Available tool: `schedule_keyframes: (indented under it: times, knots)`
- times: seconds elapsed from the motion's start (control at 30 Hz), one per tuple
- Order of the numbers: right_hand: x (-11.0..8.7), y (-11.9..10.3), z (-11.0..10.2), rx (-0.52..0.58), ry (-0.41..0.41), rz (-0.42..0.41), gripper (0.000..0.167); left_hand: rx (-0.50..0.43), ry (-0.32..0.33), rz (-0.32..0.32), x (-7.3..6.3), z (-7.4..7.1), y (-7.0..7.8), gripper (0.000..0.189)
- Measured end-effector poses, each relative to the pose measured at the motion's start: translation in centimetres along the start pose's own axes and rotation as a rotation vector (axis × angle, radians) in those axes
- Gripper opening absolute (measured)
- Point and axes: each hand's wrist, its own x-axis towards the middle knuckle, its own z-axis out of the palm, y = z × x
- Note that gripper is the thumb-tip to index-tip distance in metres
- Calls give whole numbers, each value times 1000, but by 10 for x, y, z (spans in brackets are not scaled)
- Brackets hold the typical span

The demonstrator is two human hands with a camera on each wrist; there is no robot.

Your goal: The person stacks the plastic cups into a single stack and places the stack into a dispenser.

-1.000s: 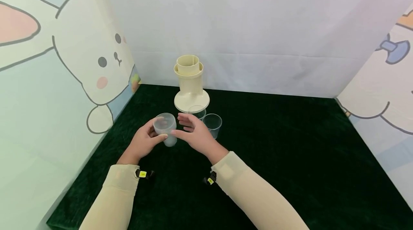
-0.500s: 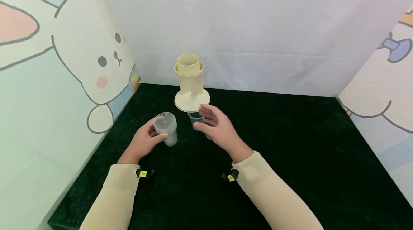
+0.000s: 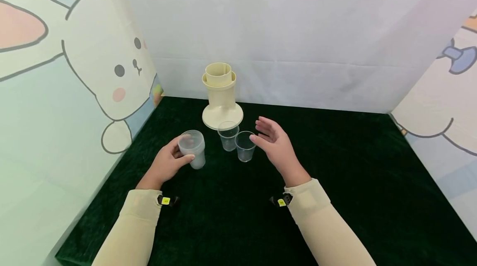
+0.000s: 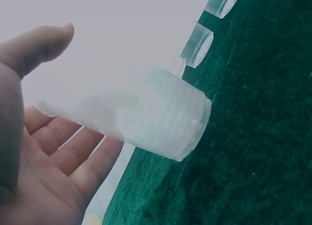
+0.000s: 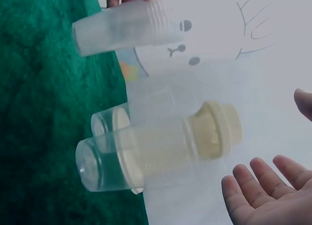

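A stack of nested clear plastic cups [image 3: 194,152] stands upright in my left hand [image 3: 164,165], which grips it with the thumb at the front and the fingers behind. To its right are two single clear cups: one [image 3: 228,138] just in front of the cream holder's base, the other [image 3: 245,153] nearer me. My right hand [image 3: 277,150] is beside that nearer cup with its fingers extended and holding nothing. Its thumb tip overlaps the cup's rim in the head view. In the right wrist view, the open palm faces the cups.
A cream cup holder [image 3: 221,98] with a round base stands at the back, behind the cups. Dark green cloth [image 3: 343,183] covers the table. White fabric [image 3: 298,38] hangs behind, and cartoon-printed panels [image 3: 74,133] line both sides.
My right hand has moved away from the stack to the right, past the two single cups, which now show plainly. The left hand and its stack have hardly moved.
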Motion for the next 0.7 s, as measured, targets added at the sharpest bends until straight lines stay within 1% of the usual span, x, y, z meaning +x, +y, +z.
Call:
schedule_keyframes:
  times: [0.17, 0.4, 0.7]
  knots:
    - [-2, 8, 0, -32, 8, 16, 70, 5, 5, 11, 0, 0, -3, 73]
    - [2, 25, 5, -65, 28, 77, 74, 5, 9, 2, 0, 0, -1, 75]
    - [6, 39, 10, -93, 19, 130, 78, 24, 20, 4, 1, 1, -3, 76]
